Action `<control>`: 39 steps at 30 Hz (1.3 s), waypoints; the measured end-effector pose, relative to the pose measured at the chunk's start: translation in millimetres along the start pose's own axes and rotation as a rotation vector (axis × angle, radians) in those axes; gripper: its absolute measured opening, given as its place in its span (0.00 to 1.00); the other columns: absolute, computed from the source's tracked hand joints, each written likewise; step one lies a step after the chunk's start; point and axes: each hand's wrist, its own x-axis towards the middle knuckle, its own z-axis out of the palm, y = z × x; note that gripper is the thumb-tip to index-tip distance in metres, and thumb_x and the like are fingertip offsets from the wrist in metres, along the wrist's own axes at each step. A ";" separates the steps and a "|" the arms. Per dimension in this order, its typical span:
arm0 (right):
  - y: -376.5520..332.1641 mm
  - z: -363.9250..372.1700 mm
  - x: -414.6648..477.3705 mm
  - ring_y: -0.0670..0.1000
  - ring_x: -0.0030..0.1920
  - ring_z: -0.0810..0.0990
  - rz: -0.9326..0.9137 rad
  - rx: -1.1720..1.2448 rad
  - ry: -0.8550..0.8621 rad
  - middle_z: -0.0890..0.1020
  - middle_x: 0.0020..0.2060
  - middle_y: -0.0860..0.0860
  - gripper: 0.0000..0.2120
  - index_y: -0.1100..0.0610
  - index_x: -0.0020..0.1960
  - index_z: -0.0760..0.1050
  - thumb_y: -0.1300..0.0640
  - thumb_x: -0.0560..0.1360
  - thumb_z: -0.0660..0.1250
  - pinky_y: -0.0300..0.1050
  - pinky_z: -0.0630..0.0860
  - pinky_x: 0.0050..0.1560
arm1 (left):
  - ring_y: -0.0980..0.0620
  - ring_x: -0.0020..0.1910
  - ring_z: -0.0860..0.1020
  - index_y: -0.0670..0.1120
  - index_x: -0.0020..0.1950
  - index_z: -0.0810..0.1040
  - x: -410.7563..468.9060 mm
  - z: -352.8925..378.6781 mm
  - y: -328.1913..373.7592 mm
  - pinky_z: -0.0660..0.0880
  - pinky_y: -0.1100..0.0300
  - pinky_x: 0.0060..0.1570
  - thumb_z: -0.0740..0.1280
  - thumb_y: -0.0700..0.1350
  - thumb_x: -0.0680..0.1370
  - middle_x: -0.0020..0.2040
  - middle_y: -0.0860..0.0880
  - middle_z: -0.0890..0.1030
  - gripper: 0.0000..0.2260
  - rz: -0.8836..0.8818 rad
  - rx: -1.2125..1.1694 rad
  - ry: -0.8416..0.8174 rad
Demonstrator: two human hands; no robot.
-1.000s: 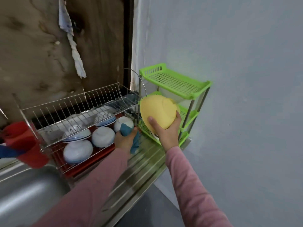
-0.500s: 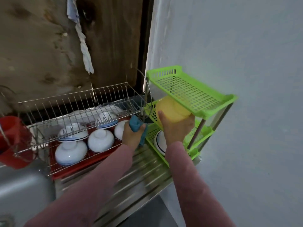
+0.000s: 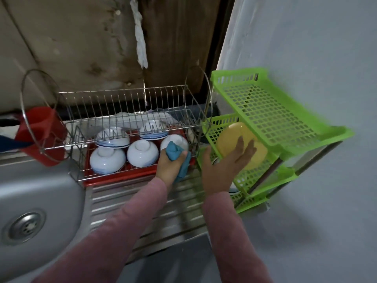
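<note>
One round yellow plastic bowl [image 3: 229, 137] sat inside the green slatted plastic rack [image 3: 271, 111], the straight-fingered right hand [image 3: 222, 166] touching it; the left hand [image 3: 169, 168] clutched a blue cloth [image 3: 173, 152].

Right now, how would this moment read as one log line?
left hand: grips blue cloth | right hand: open, at yellow bowl | yellow bowl: on green rack, middle shelf
</note>
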 end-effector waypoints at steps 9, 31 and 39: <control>-2.5 8.7 -55.0 0.63 0.53 0.76 -0.032 0.118 -0.443 0.66 0.62 0.60 0.32 0.63 0.71 0.67 0.73 0.69 0.69 0.46 0.73 0.60 | 0.43 0.43 0.78 0.40 0.67 0.70 -50.5 -61.6 -18.3 0.75 0.57 0.36 0.66 0.48 0.63 0.50 0.39 0.78 0.32 -0.180 -0.285 0.134; -146.3 43.8 -362.0 0.58 0.80 0.36 -0.276 -0.140 -1.477 0.41 0.81 0.50 0.35 0.51 0.82 0.45 0.39 0.82 0.53 0.58 0.39 0.78 | 0.45 0.46 0.82 0.40 0.64 0.73 -273.8 -382.0 -79.0 0.81 0.51 0.43 0.71 0.42 0.77 0.57 0.38 0.81 0.17 -0.030 -0.286 0.666; -218.1 52.1 -494.2 0.52 0.79 0.55 -0.206 0.071 -1.669 0.57 0.79 0.53 0.31 0.54 0.81 0.52 0.44 0.83 0.56 0.51 0.55 0.78 | 0.45 0.52 0.82 0.42 0.62 0.75 -370.6 -510.9 -97.5 0.81 0.52 0.50 0.70 0.48 0.78 0.55 0.42 0.82 0.17 0.000 -0.285 0.881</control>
